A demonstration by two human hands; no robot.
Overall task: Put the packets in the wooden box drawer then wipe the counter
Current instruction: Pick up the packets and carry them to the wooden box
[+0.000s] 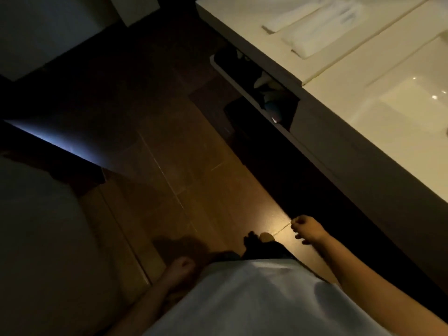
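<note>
Several white flat packets (322, 25) lie side by side on the pale counter (242, 18) at the upper right. Under the counter's edge a drawer (232, 76) with a white front stands pulled out, with dim items inside its dark interior. My right hand (309, 230) hangs low over the floor beside the cabinet front, fingers loosely curled around nothing, far from the packets. My left hand (181, 265) is a dim closed fist by my hip and holds nothing.
A white sink basin (397, 103) is sunk in the counter to the right of the packets. Brown floor tiles (184, 166) run through the middle. A pale fixture (43, 238) fills the lower left. The room is dim.
</note>
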